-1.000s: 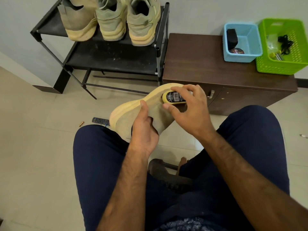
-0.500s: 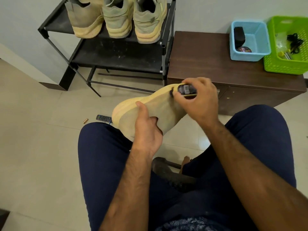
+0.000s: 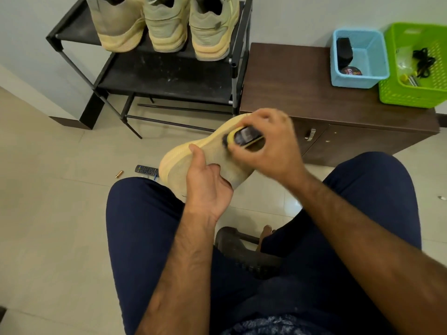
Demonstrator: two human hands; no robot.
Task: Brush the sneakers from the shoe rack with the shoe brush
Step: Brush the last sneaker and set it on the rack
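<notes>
Gripping a sneaker (image 3: 180, 165) above the knees, the left hand (image 3: 208, 189) has its thumb laid along the sole edge, with its fingers curled round the far side, out of sight. The sneaker lies on its side near the middle of the view, held clear of the floor (image 3: 48, 213). The right hand (image 3: 275, 146) is closed round a brush (image 3: 244, 137), yellow-edged with a dark back. Its bristles touch the sneaker's upper toward the right end. Hand and brush are blurred, so finer detail cannot be told. A black rack (image 3: 169, 78) stands far left against the wall. Three more sneakers (image 3: 167, 27) sit side by side on its top shelf, heels toward the camera, and the lower shelf shows dust. A brown worktop (image 3: 290, 88) stands just right of the rack. On its far right end sits a blue basket (image 3: 355, 81) holding a dark object and a round tin. A green basket (image 3: 406, 95) stands just beside it on the right, holding a black cord and small items. A remote (image 3: 146, 169) and a battery (image 3: 119, 174) lie on the floor left of the sneaker. The person sits on a dark stool (image 3: 242, 247), in navy trousers.
</notes>
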